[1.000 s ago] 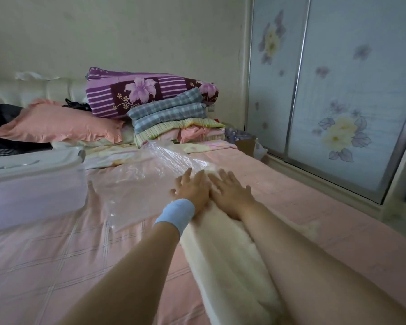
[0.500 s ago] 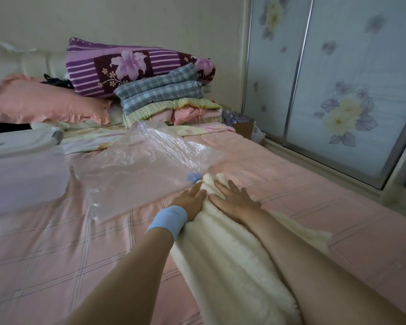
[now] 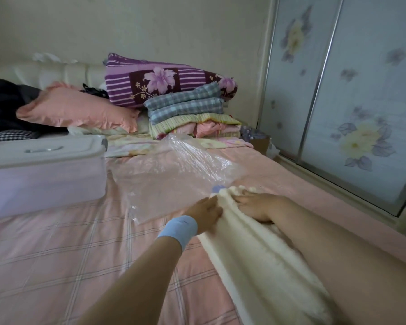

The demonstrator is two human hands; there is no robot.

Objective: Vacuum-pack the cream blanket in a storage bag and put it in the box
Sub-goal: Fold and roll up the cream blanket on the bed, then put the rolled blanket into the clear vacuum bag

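The cream blanket (image 3: 263,261) lies as a long fluffy roll on the pink bed, running from the bottom right toward the middle. My left hand (image 3: 203,211), with a blue wristband, grips the roll's far end from the left side. My right hand (image 3: 256,205) grips the same end from the right, fingers curled into the pile. The clear plastic storage bag (image 3: 164,181) lies flat and crinkled just beyond the roll's end, a blue valve (image 3: 217,188) showing by the blanket's tip. The white lidded box (image 3: 45,170) stands at the left on the bed.
A pink pillow (image 3: 80,109), a purple floral quilt (image 3: 164,83) and a stack of folded checked and striped bedding (image 3: 188,113) sit at the headboard. Sliding wardrobe doors with flower prints (image 3: 352,102) run along the right. Dark clothing (image 3: 2,102) lies far left.
My hands went from pressing flat on the blanket to gripping its far end at both sides. The view swung back to the right and the blanket's tip lies at the bag's edge.
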